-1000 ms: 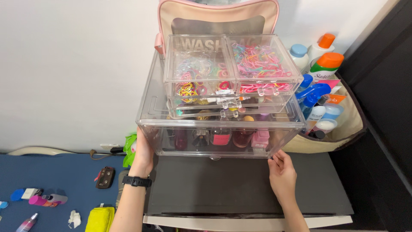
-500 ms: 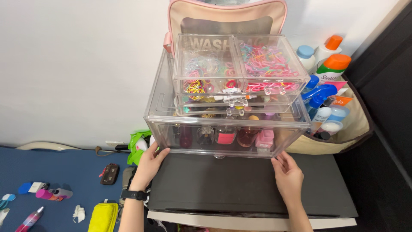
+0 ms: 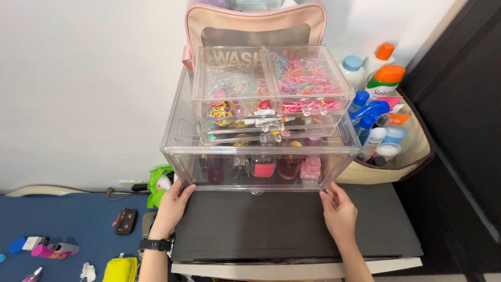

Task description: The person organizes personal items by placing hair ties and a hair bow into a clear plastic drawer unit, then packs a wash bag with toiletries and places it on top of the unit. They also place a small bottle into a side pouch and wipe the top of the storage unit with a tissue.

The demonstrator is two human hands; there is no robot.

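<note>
Clear plastic drawer organizer (image 3: 261, 156) packed with colourful trinkets.

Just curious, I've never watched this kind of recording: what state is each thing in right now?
Left hand: open, fingertips on the organizer's lower left corner.
Right hand: open, fingertips on its lower right corner.
Clear organizer: upright on the dark surface, drawers shut and filled.
Orange-capped bottles: upright, caps on.
Wristwatch: worn on left wrist.

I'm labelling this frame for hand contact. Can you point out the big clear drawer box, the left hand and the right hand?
big clear drawer box (image 3: 182, 133), head view, bare left part of its top.
left hand (image 3: 172, 206), head view, back of the hand.
right hand (image 3: 339, 211), head view, back of the hand.
</note>
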